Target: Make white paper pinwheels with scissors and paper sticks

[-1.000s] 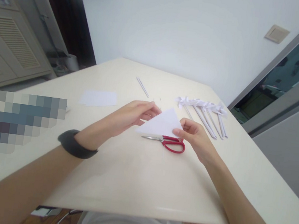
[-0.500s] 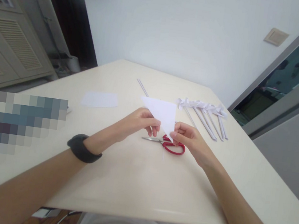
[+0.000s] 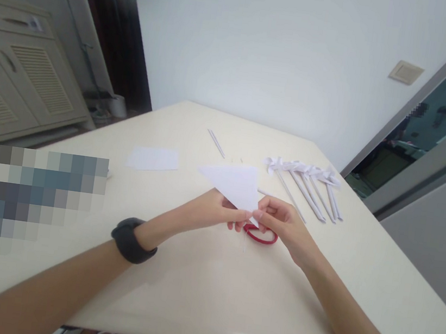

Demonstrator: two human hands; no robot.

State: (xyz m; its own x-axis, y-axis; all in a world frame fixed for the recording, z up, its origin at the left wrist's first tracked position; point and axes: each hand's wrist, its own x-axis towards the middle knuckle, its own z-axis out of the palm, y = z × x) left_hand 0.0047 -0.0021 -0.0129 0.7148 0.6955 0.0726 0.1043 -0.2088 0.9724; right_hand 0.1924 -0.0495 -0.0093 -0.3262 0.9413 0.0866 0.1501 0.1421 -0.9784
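Both hands meet at the table's middle, pinching the near tip of a white paper triangle (image 3: 235, 185): the left hand (image 3: 209, 212) from nine o'clock, the right hand (image 3: 281, 224) from three. Red-handled scissors (image 3: 261, 235) lie just beneath them on the cream table (image 3: 199, 284). White rolled paper sticks (image 3: 307, 181) lie at two o'clock.

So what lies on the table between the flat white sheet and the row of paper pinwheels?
In the head view, a thin stick lies between the flat sheet and the pinwheels.
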